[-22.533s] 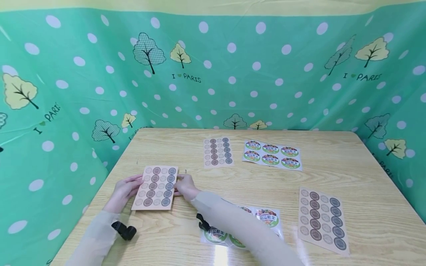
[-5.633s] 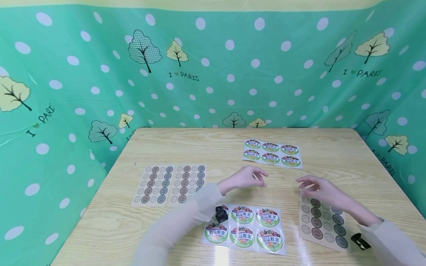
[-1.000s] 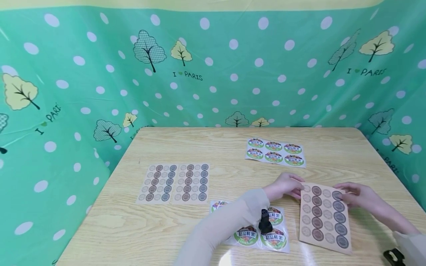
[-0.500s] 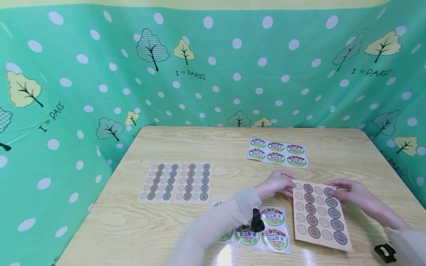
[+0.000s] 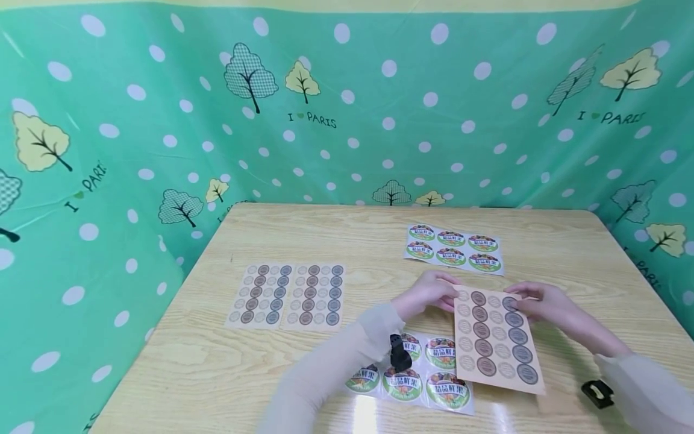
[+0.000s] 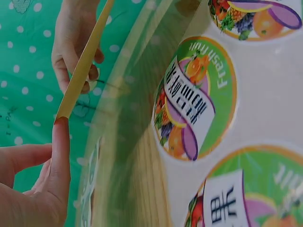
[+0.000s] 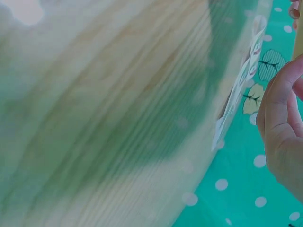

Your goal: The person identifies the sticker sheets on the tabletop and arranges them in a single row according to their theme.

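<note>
A tan sheet of round stickers (image 5: 499, 339), with rows of brown, grey and pale circles, is held up off the table in the head view. My left hand (image 5: 431, 292) pinches its upper left edge. At the upper right edge my right hand (image 5: 549, 306) grips it between thumb and fingers. The left wrist view shows the sheet (image 6: 85, 61) edge-on, thin and raised, with the left hand (image 6: 38, 184) at its near end. Only part of the right hand (image 7: 284, 123) appears at the right of its own wrist view.
Two similar sticker sheets (image 5: 259, 296) lie side by side at the left. A fruit-label sheet (image 5: 402, 384) lies at the front, partly under my left sleeve and the held sheet. Another fruit-label sheet (image 5: 454, 248) lies at the back. A green curtain (image 5: 347, 108) stands behind the wooden table (image 5: 217, 374).
Both hands have lifted the tan sticker sheet from the table's right side and carried it left, over the edge of the front fruit-label sheet. Earlier, another tan sheet moved from the back to the left.
</note>
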`<state>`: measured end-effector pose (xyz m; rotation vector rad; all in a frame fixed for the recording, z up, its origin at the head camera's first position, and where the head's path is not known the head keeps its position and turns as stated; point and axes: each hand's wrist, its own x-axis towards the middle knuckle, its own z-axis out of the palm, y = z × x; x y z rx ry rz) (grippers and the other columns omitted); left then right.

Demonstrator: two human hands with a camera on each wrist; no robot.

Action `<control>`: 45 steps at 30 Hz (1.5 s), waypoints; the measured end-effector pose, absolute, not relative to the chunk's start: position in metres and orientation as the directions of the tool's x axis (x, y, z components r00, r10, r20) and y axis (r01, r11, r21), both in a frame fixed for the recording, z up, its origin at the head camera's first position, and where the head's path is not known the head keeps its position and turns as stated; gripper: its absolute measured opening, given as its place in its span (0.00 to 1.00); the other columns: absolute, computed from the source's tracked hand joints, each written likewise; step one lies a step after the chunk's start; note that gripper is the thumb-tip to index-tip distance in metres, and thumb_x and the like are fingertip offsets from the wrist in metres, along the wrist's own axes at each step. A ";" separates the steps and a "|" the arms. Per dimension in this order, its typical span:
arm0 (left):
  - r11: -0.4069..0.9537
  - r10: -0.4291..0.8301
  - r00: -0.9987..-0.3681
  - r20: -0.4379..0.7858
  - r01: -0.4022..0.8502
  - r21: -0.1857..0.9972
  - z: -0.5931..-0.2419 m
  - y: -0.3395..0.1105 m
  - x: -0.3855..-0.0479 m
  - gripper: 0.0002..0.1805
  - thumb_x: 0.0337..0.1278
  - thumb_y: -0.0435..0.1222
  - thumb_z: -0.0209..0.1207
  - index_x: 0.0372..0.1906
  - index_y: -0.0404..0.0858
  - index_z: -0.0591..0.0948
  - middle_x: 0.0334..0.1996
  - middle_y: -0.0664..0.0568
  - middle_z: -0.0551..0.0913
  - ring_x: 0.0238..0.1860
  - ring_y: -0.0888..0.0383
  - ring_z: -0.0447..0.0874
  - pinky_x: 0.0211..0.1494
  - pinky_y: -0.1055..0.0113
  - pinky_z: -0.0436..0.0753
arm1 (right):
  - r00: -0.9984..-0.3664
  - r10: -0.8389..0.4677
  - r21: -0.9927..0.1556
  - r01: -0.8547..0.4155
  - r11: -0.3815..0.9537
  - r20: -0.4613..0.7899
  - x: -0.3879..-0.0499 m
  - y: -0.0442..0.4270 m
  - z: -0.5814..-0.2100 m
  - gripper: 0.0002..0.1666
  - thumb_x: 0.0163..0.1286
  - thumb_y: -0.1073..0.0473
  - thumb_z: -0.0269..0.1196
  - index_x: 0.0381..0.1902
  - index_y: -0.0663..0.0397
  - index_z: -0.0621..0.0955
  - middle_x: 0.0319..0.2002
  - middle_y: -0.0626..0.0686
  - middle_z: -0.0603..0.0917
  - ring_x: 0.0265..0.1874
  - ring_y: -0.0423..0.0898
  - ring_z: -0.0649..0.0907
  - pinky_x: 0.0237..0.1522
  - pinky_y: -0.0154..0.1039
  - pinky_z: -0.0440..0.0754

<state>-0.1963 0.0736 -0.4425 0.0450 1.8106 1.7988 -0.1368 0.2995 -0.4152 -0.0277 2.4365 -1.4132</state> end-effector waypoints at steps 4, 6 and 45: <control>0.102 0.407 -0.836 -0.367 -0.358 0.928 -0.441 0.062 -0.200 0.12 0.45 0.22 0.56 0.39 0.32 0.78 0.23 0.39 0.81 0.14 0.59 0.76 0.25 0.66 0.82 | -0.943 -0.187 -0.843 0.144 0.518 -0.276 -0.144 0.290 -0.414 0.27 0.61 0.61 0.57 0.54 0.73 0.67 0.34 0.56 0.77 0.28 0.42 0.80 0.31 0.38 0.81; 0.110 0.399 -0.839 -0.370 -0.357 0.928 -0.440 0.056 -0.202 0.13 0.45 0.22 0.56 0.40 0.32 0.78 0.23 0.39 0.81 0.15 0.59 0.76 0.25 0.66 0.82 | -0.942 -0.194 -0.842 0.136 0.522 -0.273 -0.147 0.284 -0.413 0.27 0.61 0.61 0.57 0.54 0.73 0.67 0.35 0.56 0.77 0.28 0.42 0.80 0.31 0.38 0.81; 0.172 0.276 -0.892 -0.358 -0.321 0.931 -0.433 -0.040 -0.231 0.16 0.48 0.24 0.55 0.46 0.28 0.74 0.28 0.39 0.81 0.17 0.60 0.77 0.25 0.69 0.81 | -0.896 -0.347 -0.876 0.086 0.474 -0.276 -0.210 0.198 -0.412 0.21 0.61 0.63 0.56 0.52 0.68 0.70 0.36 0.59 0.73 0.28 0.45 0.79 0.32 0.40 0.82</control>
